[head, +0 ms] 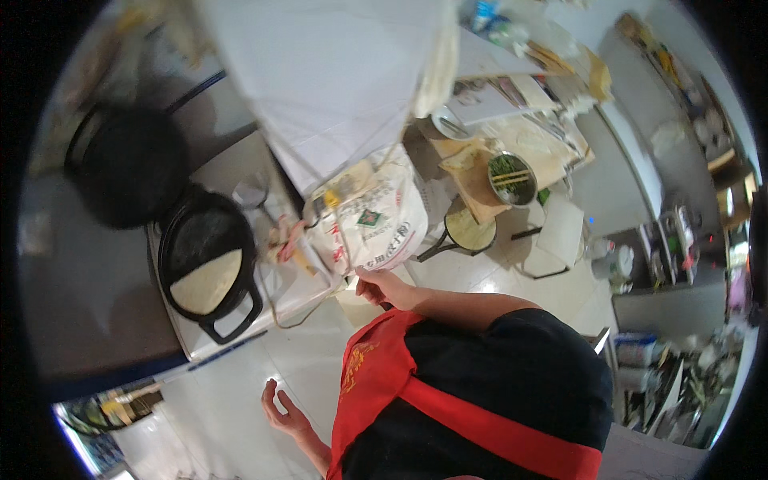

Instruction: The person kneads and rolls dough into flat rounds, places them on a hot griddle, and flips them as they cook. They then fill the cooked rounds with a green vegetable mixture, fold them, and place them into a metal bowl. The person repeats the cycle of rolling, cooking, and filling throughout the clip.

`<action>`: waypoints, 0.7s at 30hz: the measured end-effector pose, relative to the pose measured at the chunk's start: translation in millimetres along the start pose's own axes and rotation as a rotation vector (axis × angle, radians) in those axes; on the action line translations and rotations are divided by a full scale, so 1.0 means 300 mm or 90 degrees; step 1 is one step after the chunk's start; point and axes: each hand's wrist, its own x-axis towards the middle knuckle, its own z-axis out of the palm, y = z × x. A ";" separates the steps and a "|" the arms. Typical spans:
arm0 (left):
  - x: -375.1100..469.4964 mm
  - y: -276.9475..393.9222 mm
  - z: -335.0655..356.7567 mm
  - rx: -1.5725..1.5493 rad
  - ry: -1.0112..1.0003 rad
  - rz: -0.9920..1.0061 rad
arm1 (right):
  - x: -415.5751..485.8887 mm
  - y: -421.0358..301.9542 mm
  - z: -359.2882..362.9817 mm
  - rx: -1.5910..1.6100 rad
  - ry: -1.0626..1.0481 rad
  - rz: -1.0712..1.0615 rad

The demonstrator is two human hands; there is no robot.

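My right hand [384, 289] has curled fingers beside the lower edge of a white printed flour sack [375, 219]. A small dark piece shows below its fingers; whether I grip it is unclear. My left hand [285, 414] hangs over the tiled floor, fingers apart and holding nothing. On the white counter at the left, a black cast-iron pan [204, 225] with a looped handle contains a half-moon of pale folded dough [207, 282]. Behind it stands a round black pan or lid [135, 168]. A red apron [372, 366] covers my front.
A steel bowl [522, 195] of chopped greens with chopsticks sits by a wooden board [480, 207]. Near it, a round pan [456, 247] holds a pale flatbread [474, 229]. A stool [561, 231] stands to the right. Cluttered shelves [678, 279] line the far right.
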 end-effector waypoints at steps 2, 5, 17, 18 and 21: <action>0.091 0.148 0.063 -0.010 -0.009 0.039 | 0.000 -0.005 -0.131 0.077 0.083 -0.008; 0.239 0.330 0.225 -0.091 -0.049 0.178 | -0.013 -0.008 -0.302 0.220 0.231 -0.013; 0.248 0.847 0.960 -0.592 -0.647 0.029 | -0.422 -0.043 -1.026 0.370 0.437 -0.237; 0.236 0.878 1.015 -0.600 -0.672 0.043 | -0.447 -0.061 -1.109 0.403 0.445 -0.273; 0.191 0.956 1.200 -0.604 -0.751 -0.036 | -0.522 -0.137 -1.404 0.447 0.513 -0.375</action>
